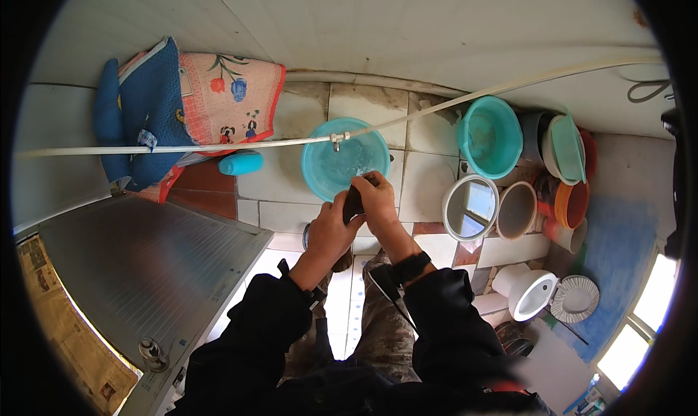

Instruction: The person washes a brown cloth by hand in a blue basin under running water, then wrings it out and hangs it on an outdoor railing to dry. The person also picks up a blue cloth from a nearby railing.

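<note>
Both hands meet in front of me around a dark brown, lumpy item, too covered by fingers to name more closely. My left hand grips its lower side, and my right hand wraps its upper end. Just beyond them, a turquoise plastic basin stands on the tiled floor with clear water and some bubbles in it. The right fingertips overlap the basin's near rim in the view. Over the basin, a small metal tap hangs from a pale pipe; whether water runs from it I cannot tell.
The pipe crosses the whole space ahead. Patterned cloths and a blue bottle lie left. A metal door stands ajar at near left. To the right are another turquoise basin, water-filled buckets and a toilet.
</note>
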Demonstrator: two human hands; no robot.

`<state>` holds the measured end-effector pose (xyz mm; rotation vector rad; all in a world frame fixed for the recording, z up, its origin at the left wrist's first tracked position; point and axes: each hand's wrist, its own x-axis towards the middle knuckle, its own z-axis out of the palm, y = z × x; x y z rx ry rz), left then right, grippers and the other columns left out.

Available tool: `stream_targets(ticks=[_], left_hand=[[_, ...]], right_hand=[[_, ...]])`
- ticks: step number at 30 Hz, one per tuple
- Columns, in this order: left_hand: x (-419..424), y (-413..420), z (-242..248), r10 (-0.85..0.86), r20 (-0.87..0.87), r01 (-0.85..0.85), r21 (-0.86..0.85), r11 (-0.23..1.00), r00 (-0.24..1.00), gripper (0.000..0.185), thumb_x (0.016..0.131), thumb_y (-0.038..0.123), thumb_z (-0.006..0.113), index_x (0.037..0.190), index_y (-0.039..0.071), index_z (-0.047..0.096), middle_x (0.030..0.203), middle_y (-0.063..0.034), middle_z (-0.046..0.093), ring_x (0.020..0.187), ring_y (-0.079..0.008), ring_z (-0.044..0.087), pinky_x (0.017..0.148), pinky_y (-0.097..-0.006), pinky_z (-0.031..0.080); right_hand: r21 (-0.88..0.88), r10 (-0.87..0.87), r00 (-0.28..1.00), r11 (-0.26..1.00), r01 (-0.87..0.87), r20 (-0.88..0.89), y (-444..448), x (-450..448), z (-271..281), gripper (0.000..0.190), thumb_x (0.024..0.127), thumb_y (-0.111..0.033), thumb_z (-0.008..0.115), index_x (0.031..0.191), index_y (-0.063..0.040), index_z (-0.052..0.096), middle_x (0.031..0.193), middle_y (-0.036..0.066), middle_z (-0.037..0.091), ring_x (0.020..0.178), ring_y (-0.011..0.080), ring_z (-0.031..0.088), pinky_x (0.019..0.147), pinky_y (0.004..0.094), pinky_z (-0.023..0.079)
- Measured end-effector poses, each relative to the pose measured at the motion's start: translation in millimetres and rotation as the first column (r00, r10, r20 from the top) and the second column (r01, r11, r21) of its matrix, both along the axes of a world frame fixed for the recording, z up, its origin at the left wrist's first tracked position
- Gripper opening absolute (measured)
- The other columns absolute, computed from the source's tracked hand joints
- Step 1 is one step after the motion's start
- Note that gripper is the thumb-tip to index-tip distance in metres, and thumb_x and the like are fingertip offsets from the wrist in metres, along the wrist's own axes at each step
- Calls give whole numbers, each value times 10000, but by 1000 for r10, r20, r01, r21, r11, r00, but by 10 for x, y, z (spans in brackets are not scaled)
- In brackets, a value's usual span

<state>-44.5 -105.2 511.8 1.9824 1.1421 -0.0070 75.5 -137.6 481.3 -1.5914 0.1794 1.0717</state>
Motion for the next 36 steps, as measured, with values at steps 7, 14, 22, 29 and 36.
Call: stream_targets(ticks=[7,14,22,29,36], left_hand=[[-80,177,220,335,-51,-251,-770,587,941,499,977,438,582,1229,11,640,808,-129,672,642,-167,648,551,-327,506],[-96,166,583,351,-104,-183,-962,201,931,512,966,497,611,1100,3,621,770,-37,602,572,-122,586,503,-279,481],[-188,35,989,425,-257,-126,-942,-312,868,451,1001,490,543,995,44,608,783,-42,599,546,-96,563,492,-215,477],[-243,-53,1037,567,-297,-32,-903,-429,768,425,1054,412,446,1008,2,549,802,-97,596,540,-141,545,495,-268,457],[-175,-158,969,619,-305,145,-810,-569,724,288,994,283,560,933,1,561,841,-84,575,595,-135,508,579,-271,429]], right_hand=[[196,266,936,955,-224,-231,-361,182,515,439,1047,-276,492,1381,10,482,1130,110,618,1041,185,590,855,310,494],[68,409,912,911,-407,-19,-488,152,647,489,1010,-240,540,1427,3,457,1165,104,614,1085,178,566,961,304,458],[619,458,872,638,-459,174,-692,453,487,688,738,-428,857,1277,-44,668,1611,210,238,1450,405,323,1173,558,247],[658,543,796,501,-562,266,-767,306,846,575,571,-178,945,1095,-47,749,1320,173,571,1247,318,551,1018,418,486],[518,142,965,856,-9,-219,-671,118,834,212,699,156,744,781,-11,641,942,94,633,888,217,680,792,328,565]])
